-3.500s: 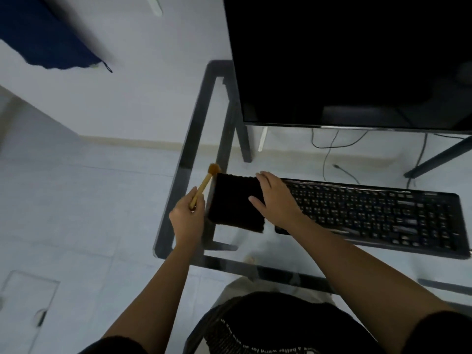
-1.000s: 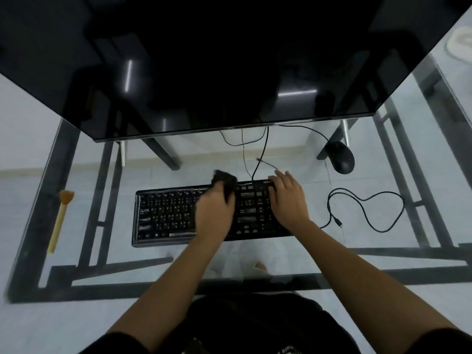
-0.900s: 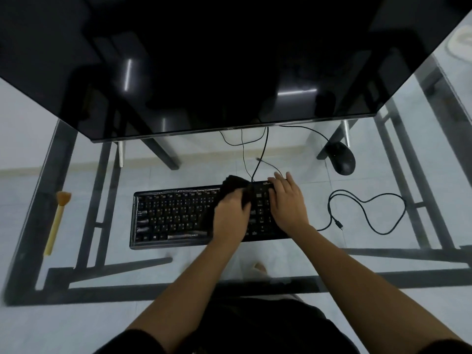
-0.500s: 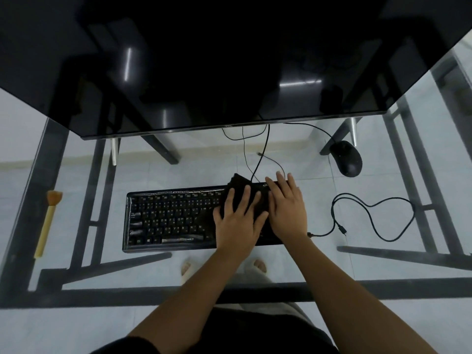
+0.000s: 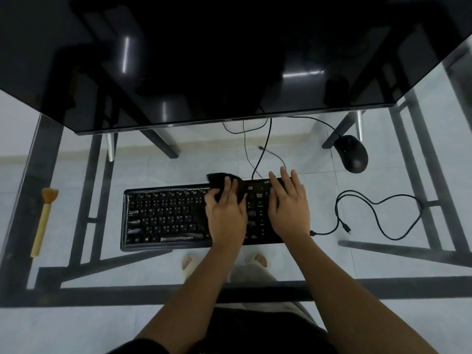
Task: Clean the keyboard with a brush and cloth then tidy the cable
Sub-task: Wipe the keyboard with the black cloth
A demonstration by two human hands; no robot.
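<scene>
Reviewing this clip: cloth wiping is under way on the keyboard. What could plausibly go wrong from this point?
1. The left hand bunches the cloth at the keyboard back edge, beside a cable; a stroke might snag it.
2. The loose cable loops near the right hand and could be dragged.
3. The brush lies near the glass desk edge and might get knocked off.

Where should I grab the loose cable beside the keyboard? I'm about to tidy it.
Pinch the cable at its free plug end, coming from above on the right. That end lies bare on the glass desk, apart from the keyboard.
</scene>
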